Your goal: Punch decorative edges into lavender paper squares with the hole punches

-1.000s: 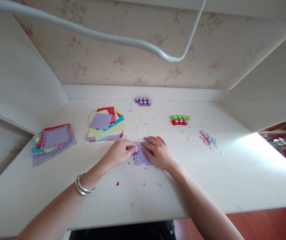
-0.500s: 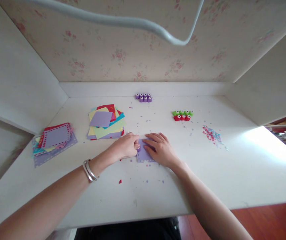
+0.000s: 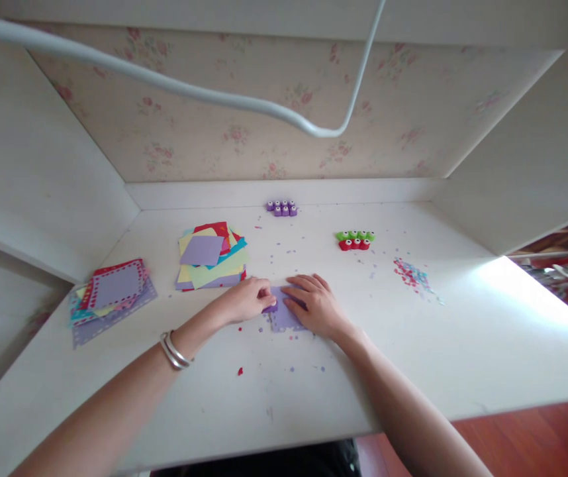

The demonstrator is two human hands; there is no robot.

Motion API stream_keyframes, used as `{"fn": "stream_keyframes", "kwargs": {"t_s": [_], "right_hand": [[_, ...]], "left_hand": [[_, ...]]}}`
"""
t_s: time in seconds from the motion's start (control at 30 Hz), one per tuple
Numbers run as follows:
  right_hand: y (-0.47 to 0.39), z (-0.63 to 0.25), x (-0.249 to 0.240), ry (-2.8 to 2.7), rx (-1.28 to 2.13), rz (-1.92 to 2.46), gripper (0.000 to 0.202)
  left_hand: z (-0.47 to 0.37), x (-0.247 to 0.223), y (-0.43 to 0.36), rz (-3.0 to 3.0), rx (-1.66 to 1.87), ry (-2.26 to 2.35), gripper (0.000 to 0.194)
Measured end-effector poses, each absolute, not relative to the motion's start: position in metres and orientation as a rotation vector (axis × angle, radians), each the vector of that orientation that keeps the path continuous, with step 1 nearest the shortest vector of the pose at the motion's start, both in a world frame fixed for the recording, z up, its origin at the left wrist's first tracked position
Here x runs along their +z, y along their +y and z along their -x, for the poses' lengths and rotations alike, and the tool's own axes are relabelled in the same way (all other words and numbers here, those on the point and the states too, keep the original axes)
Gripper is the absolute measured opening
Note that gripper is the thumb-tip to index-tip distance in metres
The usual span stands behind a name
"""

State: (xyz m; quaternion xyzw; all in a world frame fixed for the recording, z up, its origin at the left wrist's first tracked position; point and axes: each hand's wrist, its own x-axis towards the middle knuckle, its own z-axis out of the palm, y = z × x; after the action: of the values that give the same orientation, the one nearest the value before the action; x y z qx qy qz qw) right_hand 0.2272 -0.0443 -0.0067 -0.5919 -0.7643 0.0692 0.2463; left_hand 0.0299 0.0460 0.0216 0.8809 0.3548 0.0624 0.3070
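Observation:
A purple sheet of paper [image 3: 284, 318] lies flat on the white desk, with small cut-outs along its near edge. My right hand [image 3: 314, 305] rests on it with fingers spread, pressing it down. At the sheet's left edge, my left hand [image 3: 250, 299] is closed around a small purple craft punch [image 3: 271, 307], partly hidden by the fingers. Tiny punched bits [image 3: 264, 324] of paper are scattered around the sheet, and a red scrap [image 3: 240, 371] lies nearer the desk's front.
Left of centre sits a pile of coloured paper [image 3: 204, 252]; farther left are sheets with punched borders [image 3: 115, 288]. Purple punches [image 3: 284, 211] stand at the back, green and red punches [image 3: 356, 240] right of them. A confetti heap [image 3: 416, 275] lies right. A white cable [image 3: 244, 101] hangs above.
The camera view has tilted, so the desk items sit lower in the picture. My left hand has turned slightly on the punch, which shows more now. The right hand stays on the sheet.

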Motion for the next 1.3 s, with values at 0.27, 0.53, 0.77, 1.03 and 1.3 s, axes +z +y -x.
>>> {"fn": "stream_keyframes", "kwargs": {"t_s": [0.27, 0.53, 0.77, 1.03, 1.3], "right_hand": [[-0.045, -0.229, -0.007, -2.092, 0.200, 1.625, 0.027], [-0.046, -0.231, -0.005, -2.109, 0.225, 1.630, 0.028], [-0.045, -0.231, -0.004, -2.097, 0.234, 1.630, 0.028], [-0.045, -0.231, -0.003, -2.070, 0.225, 1.609, 0.024], [-0.041, -0.234, -0.007, -2.003, 0.293, 1.619, 0.025]], "left_hand": [[-0.008, 0.020, 0.029, -2.304, 0.416, 0.912, 0.027], [0.001, 0.016, 0.027, -2.402, 0.379, 1.007, 0.021], [0.007, 0.013, 0.059, -2.404, 0.538, 1.109, 0.026], [-0.086, 0.024, 0.116, -2.623, 0.470, 0.839, 0.026], [-0.201, 0.007, 0.160, -2.742, 0.322, 0.601, 0.027]]}}
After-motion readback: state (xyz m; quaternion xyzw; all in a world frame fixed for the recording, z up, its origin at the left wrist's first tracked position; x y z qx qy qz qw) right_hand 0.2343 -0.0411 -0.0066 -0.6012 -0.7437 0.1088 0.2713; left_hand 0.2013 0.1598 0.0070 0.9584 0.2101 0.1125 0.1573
